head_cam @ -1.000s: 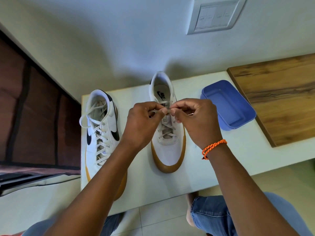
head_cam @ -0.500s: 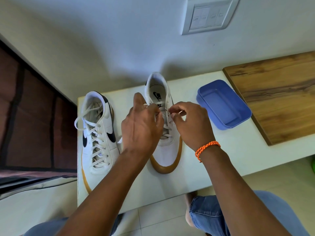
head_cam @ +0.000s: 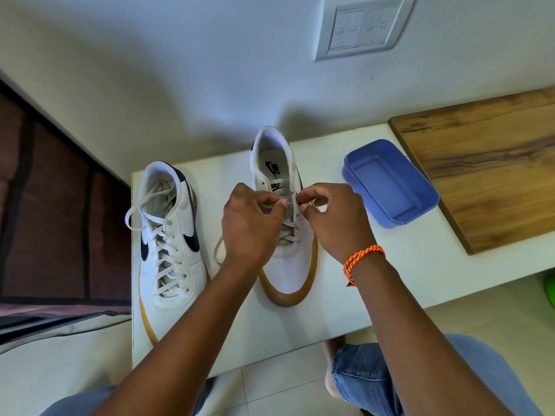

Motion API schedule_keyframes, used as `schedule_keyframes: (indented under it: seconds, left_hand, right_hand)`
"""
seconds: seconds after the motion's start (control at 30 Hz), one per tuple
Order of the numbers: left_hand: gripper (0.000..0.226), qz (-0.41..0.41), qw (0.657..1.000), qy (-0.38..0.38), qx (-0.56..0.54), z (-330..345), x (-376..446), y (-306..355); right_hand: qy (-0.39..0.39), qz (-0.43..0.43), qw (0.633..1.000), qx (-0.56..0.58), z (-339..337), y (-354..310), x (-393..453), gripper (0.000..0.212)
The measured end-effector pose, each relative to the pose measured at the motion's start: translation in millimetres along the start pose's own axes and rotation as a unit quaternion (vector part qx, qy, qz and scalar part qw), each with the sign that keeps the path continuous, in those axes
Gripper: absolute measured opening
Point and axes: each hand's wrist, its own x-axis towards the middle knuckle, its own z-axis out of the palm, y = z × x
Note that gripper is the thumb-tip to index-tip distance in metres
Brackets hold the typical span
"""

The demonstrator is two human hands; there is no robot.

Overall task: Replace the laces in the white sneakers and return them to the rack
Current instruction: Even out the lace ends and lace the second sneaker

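White leather, gum sole: right sneaker [head_cam: 286,265] upright on white table [head_cam: 345,295], toe toward the person, heel to the wall. Left hand [head_cam: 249,223] and right hand [head_cam: 333,220] each pinch its lace [head_cam: 289,228] at upper eyelets.

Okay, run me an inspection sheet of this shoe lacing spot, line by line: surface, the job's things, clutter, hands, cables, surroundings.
Surface: white tabletop, with a brown wooden board lying on its right end.
Job's things: white sneaker with black swoosh on the left, laced but untied; white gum-soled sneaker in the middle, its grey lace only partly threaded.
Clutter: blue plastic tray, with nothing seen inside.
Hands: left hand and right hand each pinch the lace near the upper eyelets.
Cables: nothing seen.
Surroundings: white wall switch plate; pale tiled floor.
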Motion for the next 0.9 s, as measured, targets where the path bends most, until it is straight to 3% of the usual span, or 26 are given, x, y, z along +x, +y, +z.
schedule_keyframes:
  seconds: [0.2, 0.43, 0.67, 0.8, 0.9]
  left_hand:
    - [0.017, -0.041, 0.994, -0.039, -0.094, 4, -1, -1]
    - [0.02, 0.014, 0.999, -0.016, -0.028, 6, -4, -2]
    - [0.023, 0.103, 0.989, -0.085, 0.058, -2, 6, -8]
    - [0.021, 0.109, 0.986, -0.112, 0.052, -10, 8, -8]
    - [0.022, 0.109, 0.983, -0.137, 0.055, -17, 9, -10]
  right_hand:
    - [-0.008, -0.004, 1.0, 0.009, -2, -1, -1, 0.019]
    - [0.016, -0.008, 1.0, -0.007, 1, 0, 0, 0.014]
    - [0.043, -0.014, 0.998, -0.044, 6, 2, 1, 0.009]
    - [0.066, -0.034, 0.997, 0.013, 1, -1, 3, 0.01]
    - [0.054, -0.059, 0.99, 0.12, -6, -6, 4, 0.012]
